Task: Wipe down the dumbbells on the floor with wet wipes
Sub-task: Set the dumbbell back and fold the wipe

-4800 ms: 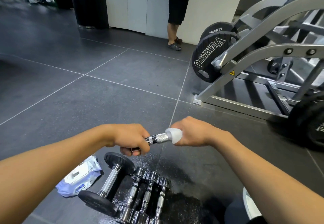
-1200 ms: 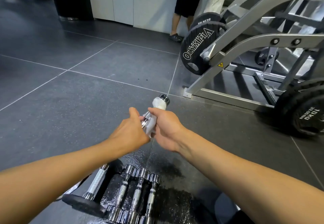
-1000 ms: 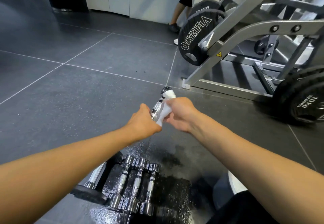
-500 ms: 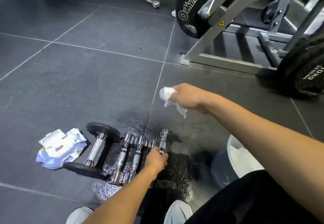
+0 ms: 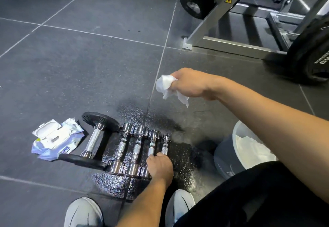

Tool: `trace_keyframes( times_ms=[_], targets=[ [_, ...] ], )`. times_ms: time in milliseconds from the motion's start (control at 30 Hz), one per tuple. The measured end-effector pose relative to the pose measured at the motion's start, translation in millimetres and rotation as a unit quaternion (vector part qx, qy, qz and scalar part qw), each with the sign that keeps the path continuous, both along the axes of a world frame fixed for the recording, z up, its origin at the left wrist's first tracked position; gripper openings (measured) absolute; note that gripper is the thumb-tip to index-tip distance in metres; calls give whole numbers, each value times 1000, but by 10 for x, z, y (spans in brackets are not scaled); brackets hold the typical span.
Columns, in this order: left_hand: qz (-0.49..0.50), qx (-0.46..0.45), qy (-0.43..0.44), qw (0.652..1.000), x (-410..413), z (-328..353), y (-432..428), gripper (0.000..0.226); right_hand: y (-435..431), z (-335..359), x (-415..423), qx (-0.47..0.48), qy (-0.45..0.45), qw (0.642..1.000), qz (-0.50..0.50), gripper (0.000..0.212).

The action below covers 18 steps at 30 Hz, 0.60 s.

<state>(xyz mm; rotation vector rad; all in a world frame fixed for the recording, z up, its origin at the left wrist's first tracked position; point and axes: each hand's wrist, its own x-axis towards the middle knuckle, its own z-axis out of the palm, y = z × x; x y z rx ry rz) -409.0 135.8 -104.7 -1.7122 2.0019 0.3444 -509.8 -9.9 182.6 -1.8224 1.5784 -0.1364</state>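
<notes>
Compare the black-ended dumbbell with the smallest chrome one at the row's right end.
The black-ended dumbbell has wide black discs; the small chrome dumbbell has little shiny knobs. The black-ended dumbbell is the row's biggest, the small chrome dumbbell its smallest. The left hand covers the small chrome dumbbell's near end; the black-ended dumbbell lies untouched. Both lie on the floor with metal handles.

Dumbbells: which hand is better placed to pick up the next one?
Left. The left hand is down at the dumbbells, touching their near ends; the right hand is raised, gripping the wipe.
</notes>
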Motion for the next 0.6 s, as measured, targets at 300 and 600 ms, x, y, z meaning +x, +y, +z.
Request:
trace_keyframes(
  times_ms=[300, 600],
  targets=[
    [-93, 61, -89, 990, -33, -9, -115, 21, 21, 13, -36, 16, -11, 998, 56, 16],
    [-71, 12, -25, 997, 55, 108, -247, 17, 46, 52, -21, 25, 15, 994, 104, 18]
  ],
)
